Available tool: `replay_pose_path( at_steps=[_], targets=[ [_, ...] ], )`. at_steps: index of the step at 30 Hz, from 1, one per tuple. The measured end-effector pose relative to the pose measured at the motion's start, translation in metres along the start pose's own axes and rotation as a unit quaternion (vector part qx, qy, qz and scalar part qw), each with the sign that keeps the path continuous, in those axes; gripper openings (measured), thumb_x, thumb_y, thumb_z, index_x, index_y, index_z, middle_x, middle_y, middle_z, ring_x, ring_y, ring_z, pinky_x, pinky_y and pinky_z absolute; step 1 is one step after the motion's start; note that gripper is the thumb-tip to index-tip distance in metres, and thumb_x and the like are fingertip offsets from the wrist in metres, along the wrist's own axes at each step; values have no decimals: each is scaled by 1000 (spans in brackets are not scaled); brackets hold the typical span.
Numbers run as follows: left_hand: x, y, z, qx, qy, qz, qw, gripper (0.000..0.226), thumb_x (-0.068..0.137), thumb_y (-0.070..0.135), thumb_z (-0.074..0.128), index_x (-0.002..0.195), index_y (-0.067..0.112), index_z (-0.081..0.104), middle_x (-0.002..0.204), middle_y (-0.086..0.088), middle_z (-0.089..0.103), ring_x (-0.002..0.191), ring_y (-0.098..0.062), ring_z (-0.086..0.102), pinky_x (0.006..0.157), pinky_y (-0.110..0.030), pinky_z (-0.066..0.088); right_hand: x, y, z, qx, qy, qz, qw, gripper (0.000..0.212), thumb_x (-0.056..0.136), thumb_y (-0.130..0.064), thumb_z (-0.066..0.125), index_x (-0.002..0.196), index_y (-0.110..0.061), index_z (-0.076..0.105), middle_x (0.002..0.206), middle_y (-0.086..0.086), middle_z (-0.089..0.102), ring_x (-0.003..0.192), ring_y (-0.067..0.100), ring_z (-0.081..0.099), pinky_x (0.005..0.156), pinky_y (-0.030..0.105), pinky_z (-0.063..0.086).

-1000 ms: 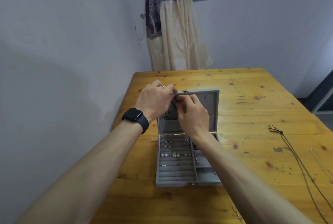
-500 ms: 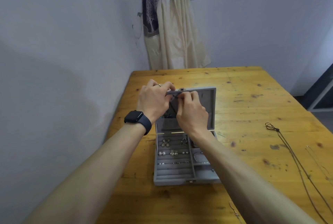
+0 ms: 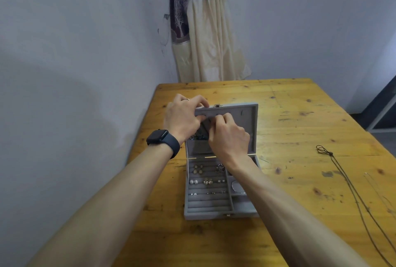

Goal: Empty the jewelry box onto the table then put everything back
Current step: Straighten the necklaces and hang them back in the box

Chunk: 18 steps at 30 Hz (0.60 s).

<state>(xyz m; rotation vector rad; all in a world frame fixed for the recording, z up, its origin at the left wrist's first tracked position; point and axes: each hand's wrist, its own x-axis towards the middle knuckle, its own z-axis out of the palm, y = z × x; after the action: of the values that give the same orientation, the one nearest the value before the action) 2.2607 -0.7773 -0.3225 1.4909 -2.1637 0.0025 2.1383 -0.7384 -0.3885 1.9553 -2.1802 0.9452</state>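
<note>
A grey box (image 3: 214, 216) sits open on a wooden desk (image 3: 300, 127), near its left edge, with the lid (image 3: 242, 120) standing upright. The person's two bare arms reach over the tray to the lid.

The left hand (image 3: 182, 119) grips the lid's top left corner, fingers (image 3: 200, 102) curled over the rim and thumb in front, probably to steady it. The right hand (image 3: 229, 138) is held against the lining with its fingers curled narrow and the tips pinched together beside the left thumb. It seems to be working a dark necklace (image 3: 200, 137) off a hook, and the beads hang bunched below.

Earrings (image 3: 198, 169) sit in the tray's padded rows, so the emptying looks barely begun. A brown cord (image 3: 325, 152) lies well apart on the desk to the right, likely already taken out.

The pinch itself is hidden behind the knuckles, so what the right fingers hold is a guess. The right forearm covers part of the tray's side compartments. The cord runs out of view at the lower right, and the earrings are too small to tell apart.
</note>
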Motion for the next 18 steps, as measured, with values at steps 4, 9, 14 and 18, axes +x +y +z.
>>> replay_pose_path(
  at_steps=[4, 9, 14, 18],
  targets=[
    [-5, -6, 0, -8, -13, 10, 1000, 36, 83, 32, 74, 117, 37, 65, 99, 6, 63, 111, -20, 51, 91, -41, 47, -3, 5, 5, 36, -16, -5, 999, 24, 100, -33, 47, 112, -20, 62, 108, 2, 58, 80, 42, 64, 61, 36, 35],
    [-5, -11, 2, 14, -20, 31, 999, 39, 85, 30, 72, 122, 37, 61, 109, 6, 69, 114, -21, 47, 93, -39, 43, -21, 19, 10, 41, -18, 18, 999, 26, 95, -40, 51, 110, -27, 67, 107, -1, 62, 81, 37, 66, 61, 34, 36],
    [-4, -5, 6, 46, -15, 29, 998, 38, 83, 28, 68, 118, 35, 58, 114, 8, 67, 113, -21, 45, 86, -34, 34, -28, 24, 11, 23, -62, -33, 997, 30, 92, -46, 50, 108, -30, 69, 103, -2, 56, 98, 25, 54, 64, 34, 45],
    [-5, -7, 5, 35, -35, 25, 998, 42, 83, 27, 63, 123, 35, 58, 118, 6, 66, 116, -22, 45, 90, -36, 37, -25, 31, 2, 37, -108, -50, 992, 35, 91, -50, 50, 113, -31, 68, 105, -2, 51, 103, 22, 49, 76, 36, 51]
  ],
)
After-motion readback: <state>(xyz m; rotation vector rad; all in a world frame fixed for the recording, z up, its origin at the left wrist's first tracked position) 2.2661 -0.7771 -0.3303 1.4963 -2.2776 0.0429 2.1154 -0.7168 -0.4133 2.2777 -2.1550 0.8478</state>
